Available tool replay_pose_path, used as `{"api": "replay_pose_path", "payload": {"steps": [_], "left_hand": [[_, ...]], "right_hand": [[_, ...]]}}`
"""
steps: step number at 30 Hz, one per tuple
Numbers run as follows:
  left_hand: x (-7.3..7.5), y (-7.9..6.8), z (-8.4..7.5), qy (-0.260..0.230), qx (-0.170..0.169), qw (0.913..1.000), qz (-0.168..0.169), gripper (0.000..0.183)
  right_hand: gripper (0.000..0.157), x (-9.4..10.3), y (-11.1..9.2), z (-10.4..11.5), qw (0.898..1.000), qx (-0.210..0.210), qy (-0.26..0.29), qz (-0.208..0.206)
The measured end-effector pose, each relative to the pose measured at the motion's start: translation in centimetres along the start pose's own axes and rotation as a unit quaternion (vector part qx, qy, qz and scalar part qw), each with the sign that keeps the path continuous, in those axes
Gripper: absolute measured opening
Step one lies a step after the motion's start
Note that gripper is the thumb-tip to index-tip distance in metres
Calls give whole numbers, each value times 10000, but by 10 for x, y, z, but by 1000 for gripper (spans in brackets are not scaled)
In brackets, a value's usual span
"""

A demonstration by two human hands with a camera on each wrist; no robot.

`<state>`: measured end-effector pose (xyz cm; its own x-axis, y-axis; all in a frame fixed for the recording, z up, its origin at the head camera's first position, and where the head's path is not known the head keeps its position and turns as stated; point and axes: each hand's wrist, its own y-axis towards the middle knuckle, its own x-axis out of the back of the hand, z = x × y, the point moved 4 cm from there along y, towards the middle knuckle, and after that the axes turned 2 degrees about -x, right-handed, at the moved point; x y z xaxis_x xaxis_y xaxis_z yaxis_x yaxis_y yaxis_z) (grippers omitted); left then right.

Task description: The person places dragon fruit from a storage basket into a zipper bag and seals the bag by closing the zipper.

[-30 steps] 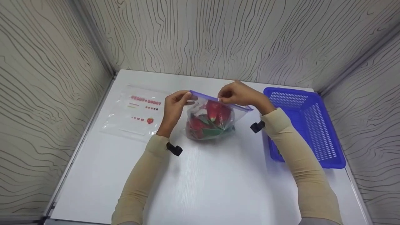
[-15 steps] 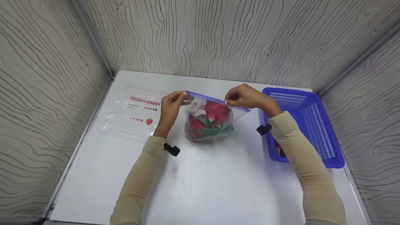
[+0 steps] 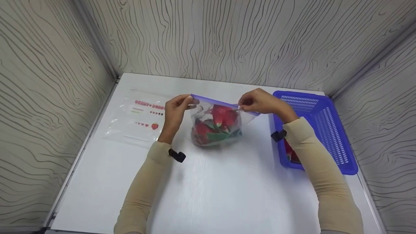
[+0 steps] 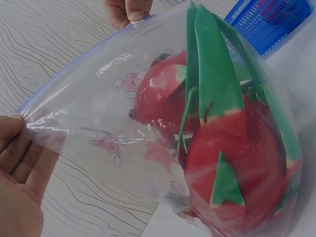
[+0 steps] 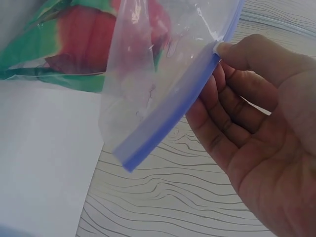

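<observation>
Two beige sleeves [image 3: 139,191] are seen nearest, extended over the white table [image 3: 227,195] from seven and four o'clock, with a small black device [image 3: 177,155] worn at each cuff. At three o'clock a blue basket [image 3: 349,159] is partly covered by the right sleeve, and a red item [image 3: 289,150] is contained in it. At the dial's centre a clear zip bag [image 3: 199,113] is held by its purple rim [image 3: 214,101], with red, green-leaved fruit [image 3: 224,116] seen inside. At nine o'clock a flat printed bag [image 3: 123,120] is laid, partly hidden by the left hand [image 3: 176,109]. By that hand, at ten o'clock, the rim's left end is pinched between thumb and fingers; by the right hand [image 3: 260,102], at two o'clock, the white slider [image 5: 217,47] is pinched. Farthest, at twelve, a line-patterned wall [image 3: 208,39] is seen.
</observation>
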<state>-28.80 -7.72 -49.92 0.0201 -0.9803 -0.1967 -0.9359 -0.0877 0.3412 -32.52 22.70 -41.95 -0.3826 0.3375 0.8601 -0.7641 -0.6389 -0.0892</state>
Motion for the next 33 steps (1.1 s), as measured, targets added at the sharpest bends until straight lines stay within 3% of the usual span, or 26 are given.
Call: {"api": "replay_pose_path", "payload": {"steps": [18,26,33], "left_hand": [[9,1,1,169,126,9995,-254,17],[8,0,2,61,104,9999,-17,18],[10,-1,4,-26,240,9997,70,18]], "right_hand": [[17,1,-12,-9,9993,-315,89,151],[17,-1,-11,-20,9977,-553,361,154],[14,-7,-11,-26,9969,-427,667,-3]]}}
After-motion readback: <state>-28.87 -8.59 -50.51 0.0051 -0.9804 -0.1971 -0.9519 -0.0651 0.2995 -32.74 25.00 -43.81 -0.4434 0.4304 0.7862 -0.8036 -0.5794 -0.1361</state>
